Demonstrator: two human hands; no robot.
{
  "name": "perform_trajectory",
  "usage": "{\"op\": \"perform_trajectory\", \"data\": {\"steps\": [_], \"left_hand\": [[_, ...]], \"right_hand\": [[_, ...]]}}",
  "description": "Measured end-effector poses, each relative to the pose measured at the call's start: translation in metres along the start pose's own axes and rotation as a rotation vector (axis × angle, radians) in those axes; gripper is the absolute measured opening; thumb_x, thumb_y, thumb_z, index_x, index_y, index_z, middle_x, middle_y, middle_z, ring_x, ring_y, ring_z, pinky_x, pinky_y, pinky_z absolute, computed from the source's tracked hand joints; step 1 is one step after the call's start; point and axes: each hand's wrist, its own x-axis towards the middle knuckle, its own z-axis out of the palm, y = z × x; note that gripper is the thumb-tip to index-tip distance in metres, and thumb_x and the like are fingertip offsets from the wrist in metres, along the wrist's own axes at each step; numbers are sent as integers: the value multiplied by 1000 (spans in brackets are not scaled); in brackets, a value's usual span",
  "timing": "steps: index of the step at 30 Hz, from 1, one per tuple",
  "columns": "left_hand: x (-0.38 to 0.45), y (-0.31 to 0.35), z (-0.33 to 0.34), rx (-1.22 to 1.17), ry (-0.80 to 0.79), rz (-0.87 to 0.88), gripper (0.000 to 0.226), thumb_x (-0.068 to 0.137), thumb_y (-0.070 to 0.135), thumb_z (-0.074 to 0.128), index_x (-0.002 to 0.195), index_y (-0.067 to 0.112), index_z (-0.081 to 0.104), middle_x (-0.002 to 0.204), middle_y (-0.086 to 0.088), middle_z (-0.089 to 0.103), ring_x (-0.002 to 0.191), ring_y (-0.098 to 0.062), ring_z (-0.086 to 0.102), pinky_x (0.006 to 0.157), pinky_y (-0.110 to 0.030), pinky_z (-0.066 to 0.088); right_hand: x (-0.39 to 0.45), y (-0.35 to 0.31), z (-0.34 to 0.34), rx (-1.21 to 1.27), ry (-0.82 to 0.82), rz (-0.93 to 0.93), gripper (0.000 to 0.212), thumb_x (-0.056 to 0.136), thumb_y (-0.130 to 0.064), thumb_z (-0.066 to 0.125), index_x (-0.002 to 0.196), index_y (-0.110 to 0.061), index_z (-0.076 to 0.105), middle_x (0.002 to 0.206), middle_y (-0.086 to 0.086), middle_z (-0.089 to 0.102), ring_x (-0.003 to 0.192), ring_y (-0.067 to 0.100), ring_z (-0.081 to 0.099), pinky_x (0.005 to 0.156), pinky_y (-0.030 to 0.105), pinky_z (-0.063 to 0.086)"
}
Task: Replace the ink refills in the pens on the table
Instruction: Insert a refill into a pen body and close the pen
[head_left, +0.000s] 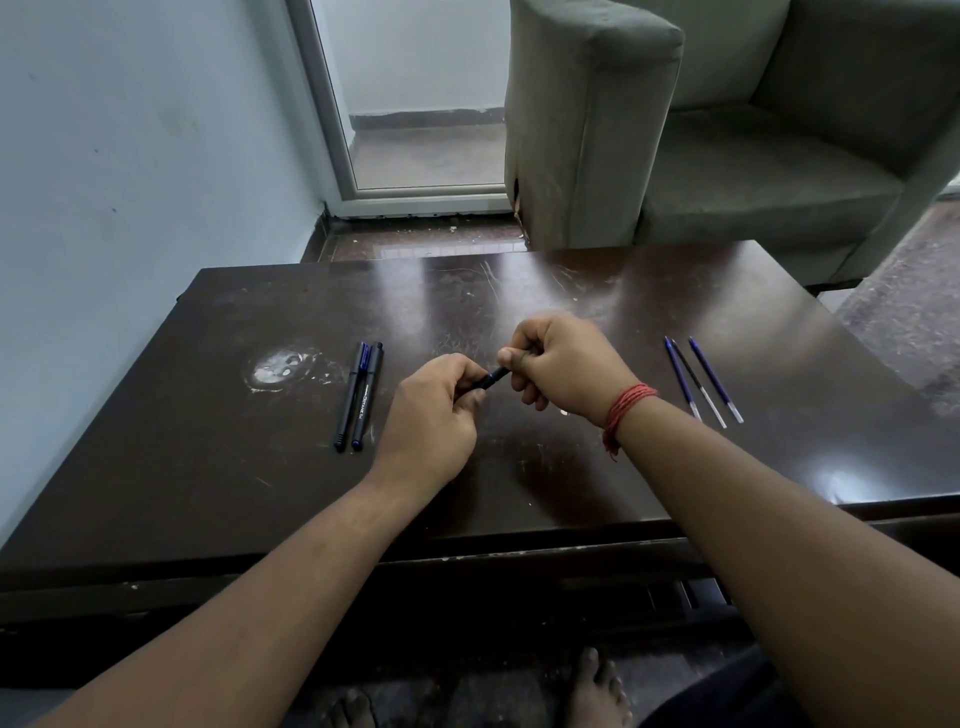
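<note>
Above the middle of the dark table (260, 493), both hands hold one dark pen (491, 379) with a blue section. My left hand (436, 415) grips its lower end and my right hand (558, 364) pinches its upper end; only a short piece shows between them. Two black pens (358, 397) lie side by side to the left of my hands. Three thin refills (701, 379), two blue and one dark, lie in a row on the right.
A grey armchair (701, 130) stands behind the table's far right edge. A pale wall runs along the left, with a glass door behind. A whitish stain (278, 369) marks the tabletop left of the pens. My bare feet show under the near edge.
</note>
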Motion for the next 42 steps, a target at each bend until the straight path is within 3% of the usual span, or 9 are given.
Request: {"op": "perform_trajectory", "data": {"steps": [5,8,13,17,25,28,33,37,42], "left_hand": [[0,0,0,41,-6,14,16,88,5,67,95,20,66,85,12,61,82,-3,60,71,-19,49],[1,2,1,-28,-34,-74,16,90,7,65,91,23,65,79,12,60,72,0,57,64,-10,45],[1,3,0,-257,-105,-244,20,95,3,58,91,22,62,83,-8,65,61,-13,65,52,-15,50],[2,2,0,-379,-113,-313,18,97,3,56,94,20,61,93,-18,67,64,-19,69,56,-24,57],[3,1,-3,-435,-115,-374,11,98,3,54,108,4,60,91,-13,65,62,-15,67,57,-26,60],[2,2,-3,-443,-122,-376,12,98,2,54,109,3,60,91,-14,65,63,-16,66,57,-26,60],[1,2,1,-461,-140,-359,11,98,2,54,99,12,60,90,-15,64,64,-17,67,62,-34,62],[-2,3,5,-476,-163,-338,18,98,2,54,94,18,60,87,-12,64,63,-15,67,63,-36,62],[-2,4,6,-459,-185,-315,20,99,3,54,93,21,60,88,-12,65,64,-15,69,65,-37,63]], "right_hand": [[-2,2,3,114,-32,33,14,93,-16,66,80,-10,66,65,6,69,55,16,67,55,30,57],[0,7,-8,77,-36,-18,15,91,-23,68,104,-15,68,75,5,69,65,19,71,62,33,60],[7,36,-45,-519,252,14,29,90,-37,66,110,-16,64,99,2,64,93,22,61,80,31,47],[9,55,-52,-780,102,153,35,91,-35,63,116,-10,57,118,13,58,110,35,55,91,41,46],[15,54,-44,-858,-6,152,27,94,-13,52,119,-5,59,118,16,59,106,34,57,90,41,50],[17,51,-43,-612,60,124,30,91,-10,58,121,-10,61,106,8,64,98,28,61,86,33,49],[6,29,-34,571,146,95,31,92,12,54,119,-3,58,79,5,55,81,27,68,79,39,61],[3,19,-18,811,171,125,24,92,11,55,114,3,54,91,18,60,79,27,71,76,41,62],[4,18,-14,818,183,118,26,92,10,55,117,5,51,93,18,61,82,27,71,73,36,62]]}}
